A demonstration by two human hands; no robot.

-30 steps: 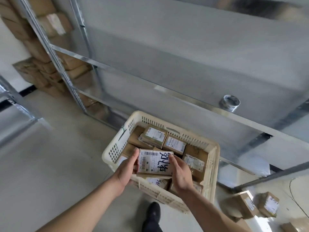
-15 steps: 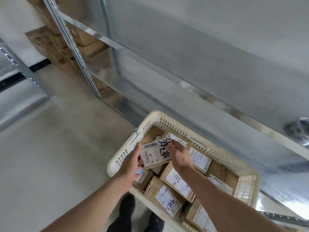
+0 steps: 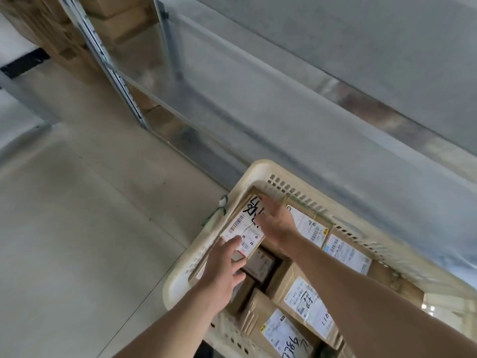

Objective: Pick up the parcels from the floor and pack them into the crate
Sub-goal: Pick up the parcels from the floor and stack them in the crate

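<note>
— What is cut off or covered?
— The crate (image 3: pixel 260 168) is cropped by the right and bottom edges; the handwritten parcel (image 3: pixel 241 227) is partly covered by the right hand (image 3: pixel 275 223); its near corner is hidden under the left hand (image 3: pixel 223 267).
— And the print?
— The label text is blurred beyond reading; the stacked cartons (image 3: pixel 121 19) are cut off by the top edge.

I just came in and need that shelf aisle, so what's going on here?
A person is packing parcels into a cream plastic crate on the floor beside metal shelving. Both hands, fingers straight, press a labelled parcel down into the crate's far corner: the left hand at its near end, the right hand across its top. Several parcels already lie inside.
</note>
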